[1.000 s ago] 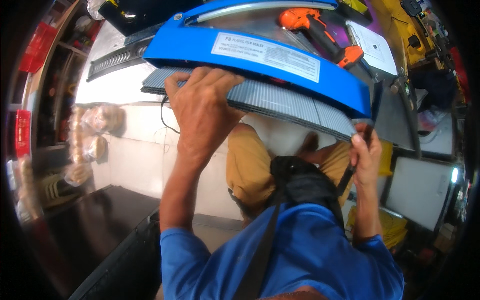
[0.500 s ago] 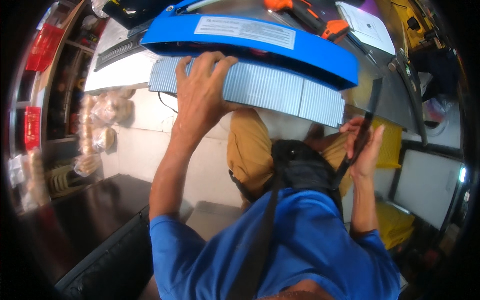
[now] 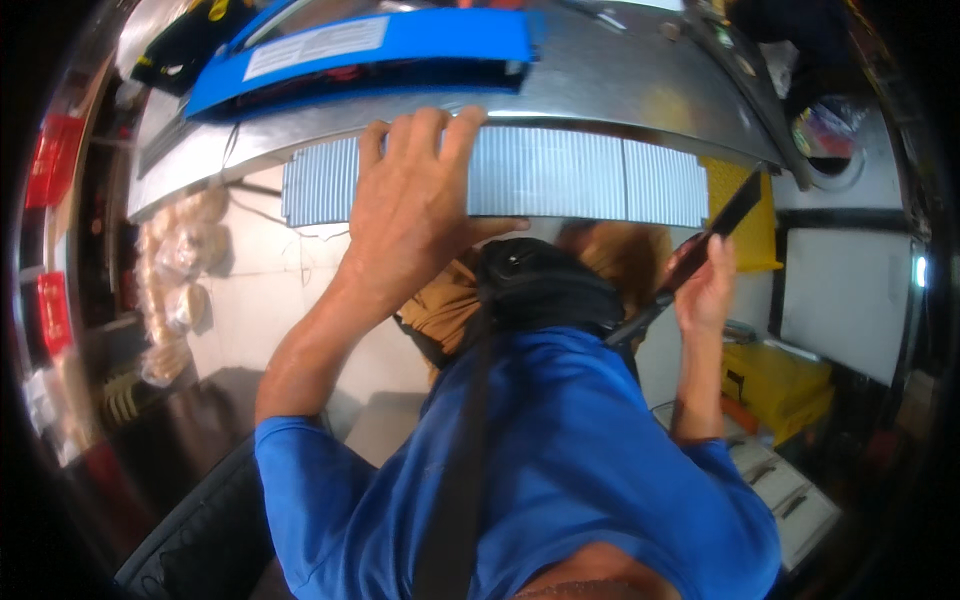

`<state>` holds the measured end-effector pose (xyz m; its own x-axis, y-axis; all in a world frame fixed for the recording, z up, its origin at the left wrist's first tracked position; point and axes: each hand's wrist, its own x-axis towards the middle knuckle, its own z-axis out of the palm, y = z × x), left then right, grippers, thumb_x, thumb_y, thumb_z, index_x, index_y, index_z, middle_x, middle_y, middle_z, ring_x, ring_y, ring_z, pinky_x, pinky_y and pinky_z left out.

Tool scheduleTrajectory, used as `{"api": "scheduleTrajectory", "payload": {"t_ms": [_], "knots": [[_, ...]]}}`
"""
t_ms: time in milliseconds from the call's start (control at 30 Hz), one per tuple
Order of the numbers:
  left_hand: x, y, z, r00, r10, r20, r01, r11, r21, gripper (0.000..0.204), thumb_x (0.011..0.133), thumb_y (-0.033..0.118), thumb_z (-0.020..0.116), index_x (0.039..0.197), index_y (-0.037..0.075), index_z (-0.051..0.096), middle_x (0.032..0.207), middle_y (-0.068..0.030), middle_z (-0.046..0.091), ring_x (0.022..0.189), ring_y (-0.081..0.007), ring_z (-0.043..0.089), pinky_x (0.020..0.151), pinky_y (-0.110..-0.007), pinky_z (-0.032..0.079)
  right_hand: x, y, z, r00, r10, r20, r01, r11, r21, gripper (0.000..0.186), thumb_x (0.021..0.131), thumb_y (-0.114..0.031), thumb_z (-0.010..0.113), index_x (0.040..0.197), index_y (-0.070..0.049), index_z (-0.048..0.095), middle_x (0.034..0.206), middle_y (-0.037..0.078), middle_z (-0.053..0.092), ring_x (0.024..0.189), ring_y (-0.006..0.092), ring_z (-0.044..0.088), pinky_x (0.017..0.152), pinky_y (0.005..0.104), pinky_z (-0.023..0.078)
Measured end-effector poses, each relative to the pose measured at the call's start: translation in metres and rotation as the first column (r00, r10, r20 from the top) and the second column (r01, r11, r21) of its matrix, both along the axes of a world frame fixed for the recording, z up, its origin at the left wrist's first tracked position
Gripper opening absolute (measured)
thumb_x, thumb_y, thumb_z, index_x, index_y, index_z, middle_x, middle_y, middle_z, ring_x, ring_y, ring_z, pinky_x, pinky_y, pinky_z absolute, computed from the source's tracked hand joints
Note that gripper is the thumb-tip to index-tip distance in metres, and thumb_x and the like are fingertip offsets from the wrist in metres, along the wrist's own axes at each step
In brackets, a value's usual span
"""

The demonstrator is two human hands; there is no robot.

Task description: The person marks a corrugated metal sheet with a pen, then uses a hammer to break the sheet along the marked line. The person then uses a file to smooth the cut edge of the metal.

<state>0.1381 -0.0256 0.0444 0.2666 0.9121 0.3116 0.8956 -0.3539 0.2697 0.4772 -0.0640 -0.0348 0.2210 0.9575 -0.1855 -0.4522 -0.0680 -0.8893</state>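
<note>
Left hand [image 3: 415, 190] clamps ribbed grey panel [image 3: 545, 172]. Right hand [image 3: 706, 285] grasps long dark strip [image 3: 738, 205], just off panel's right end. Blue housing [image 3: 430, 38] sits beyond left hand.

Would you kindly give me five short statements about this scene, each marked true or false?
1. The left hand grips a long, grey ribbed panel. True.
2. Both hands grip that panel. False: the right hand holds a long, narrow dark tool.
3. A long blue housing sits on the grey metal table. True.
4. The panel lies inside the housing. False: it is held outside, nearer the person.
5. A white rectangular label is on the housing. True.
</note>
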Motion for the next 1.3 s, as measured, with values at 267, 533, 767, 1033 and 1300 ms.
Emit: {"api": "scheduleTrajectory", "payload": {"t_ms": [267,533,767,1033,1300], "knots": [[0.126,0.038,0.018,0.99,-0.139,-0.013,0.139,0.981,0.134,0.092,0.065,0.059,0.084,0.128,-0.001,0.055,0.113,-0.0153,0.057,0.108,-0.0324,0.054,0.096,-0.049,0.037,0.032,-0.057,-0.058,0.972,-0.174,-0.155,0.167,0.984,-0.056,0.016,0.104,-0.024,0.059,0.111,-0.011,0.051,0.082,0.005,0.062,0.07,0.0194,0.067,0.063,0.0365,0.058],[0.226,0.103,-0.021,0.975,-0.206,-0.089,0.22,0.953,0.207,0.094,0.066,0.07,0.076,0.123,-0.002,0.059,0.11,-0.0145,0.058,0.106,-0.0319,0.054,0.091,-0.05,0.037,0.037,-0.083,-0.066,0.964,-0.26,-0.061,0.258,0.966,-0.032,0.027,0.107,-0.029,0.053,0.122,-0.009,0.044,0.089,0.012,0.064,0.07,0.0233,0.07,0.063,0.039,0.063],[0.221,0.136,-0.049,0.96,-0.263,-0.1,0.278,0.941,0.191,0.094,0.067,0.074,0.073,0.127,0.002,0.06,0.115,-0.0151,0.058,0.113,-0.0332,0.054,0.098,-0.053,0.037,0.039,-0.09,-0.067,0.955,-0.27,-0.124,0.264,0.962,-0.065,0.032,0.106,-0.03,0.054,0.125,-0.008,0.041,0.088,0.013,0.063,0.069,0.025,0.07,0.063,0.0391,0.063],[0.181,0.16,-0.045,0.957,-0.277,-0.09,0.285,0.955,0.083,0.1,0.067,0.082,0.069,0.132,0.006,0.06,0.12,-0.0146,0.059,0.119,-0.0339,0.054,0.104,-0.051,0.038,0.031,-0.086,-0.07,0.984,-0.134,-0.115,0.122,0.987,-0.103,0.033,0.105,-0.027,0.055,0.127,-0.006,0.042,0.085,0.013,0.063,0.067,0.0224,0.068,0.06,0.0353,0.06],[0.17,0.133,-0.046,0.848,-0.506,0.156,0.427,0.829,0.363,0.072,0.075,0.054,0.081,0.128,0.008,0.064,0.128,-0.0136,0.061,0.123,-0.0328,0.056,0.108,-0.052,0.039,0.04,-0.037,-0.003,0.968,-0.082,0.236,0.09,0.996,-0.024,0.028,0.106,-0.021,0.049,0.125,-0.001,0.048,0.079,0.008,0.064,0.056,0.0122,0.061,0.052,0.0261,0.054]]}}
